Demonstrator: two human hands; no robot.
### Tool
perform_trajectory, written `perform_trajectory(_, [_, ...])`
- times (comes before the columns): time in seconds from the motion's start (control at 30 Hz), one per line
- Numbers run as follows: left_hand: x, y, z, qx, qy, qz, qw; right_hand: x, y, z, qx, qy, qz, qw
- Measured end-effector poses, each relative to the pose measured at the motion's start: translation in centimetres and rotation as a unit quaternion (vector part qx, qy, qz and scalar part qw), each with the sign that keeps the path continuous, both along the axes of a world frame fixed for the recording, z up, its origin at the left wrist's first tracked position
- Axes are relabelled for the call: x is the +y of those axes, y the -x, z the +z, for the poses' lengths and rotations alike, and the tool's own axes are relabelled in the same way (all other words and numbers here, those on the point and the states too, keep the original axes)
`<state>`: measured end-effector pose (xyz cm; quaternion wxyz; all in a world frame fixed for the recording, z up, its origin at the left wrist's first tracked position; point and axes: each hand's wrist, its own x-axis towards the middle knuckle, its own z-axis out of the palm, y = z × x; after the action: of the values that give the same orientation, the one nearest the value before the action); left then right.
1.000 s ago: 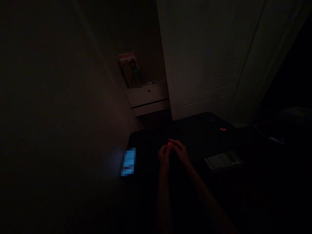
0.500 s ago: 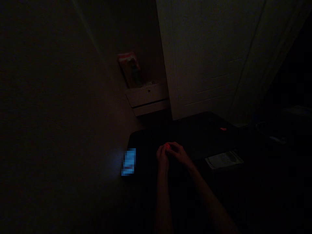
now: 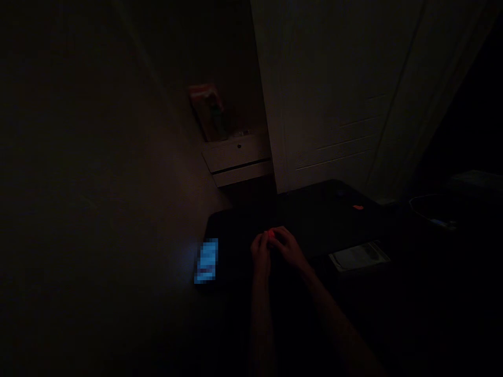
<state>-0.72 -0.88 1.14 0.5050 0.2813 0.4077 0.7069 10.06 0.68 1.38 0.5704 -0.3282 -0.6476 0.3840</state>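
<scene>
Dark table: black top, rounded corners, reaching from nine o'clock of the hands round to three (image 3: pixel 314 217).
Right hand: at four o'clock of the red thing, its fingertips pinching it (image 3: pixel 288 246).
Blue screen: bright, blurred into squares, between eight and nine o'clock of the hands (image 3: pixel 206 261).
Left hand: at eight o'clock of the red thing, fingers bent, pinching it also (image 3: pixel 260 248).
Red thing: small, vivid, seeming to glow, mostly covered by fingers; exact shape I cannot tell. It is between both hands' fingertips, over the table (image 3: pixel 271 234).
Orange piece: small, flat-looking, on the table toward two o'clock (image 3: pixel 358 207).
</scene>
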Motion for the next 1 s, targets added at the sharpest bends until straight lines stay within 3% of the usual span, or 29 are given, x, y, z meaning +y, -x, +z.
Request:
perform_trajectory(0.1, [0.0, 0.0, 0.0, 0.011, 0.0, -0.017, 1.0, 0.1, 0.1, -0.2, 0.007, 0.002, -0.003, 1.0])
perform_trajectory(0.3, [0.5, -0.2, -0.6, 0.009, 0.007, 0.027, 1.0, 0.4, 0.3, -0.4, 0.009, 0.002, -0.012, 1.0])
perform_trajectory(0.57, [1.2, 0.4, -1.6, 0.101, -0.033, 0.042, 0.994, 0.7, 1.1, -0.5, 0.043, 0.041, -0.043, 0.997])
perform_trajectory(0.73, [0.9, 0.3, -1.6, 0.128, -0.026, 0.035, 0.991, 0.7, 1.2, -0.7, 0.07, 0.08, -0.049, 0.993])
perform_trajectory(1.0, [0.6, 0.7, -1.4, 0.194, -0.033, 0.041, 0.98, 0.7, 1.2, -0.9, 0.053, 0.069, -0.064, 0.994])
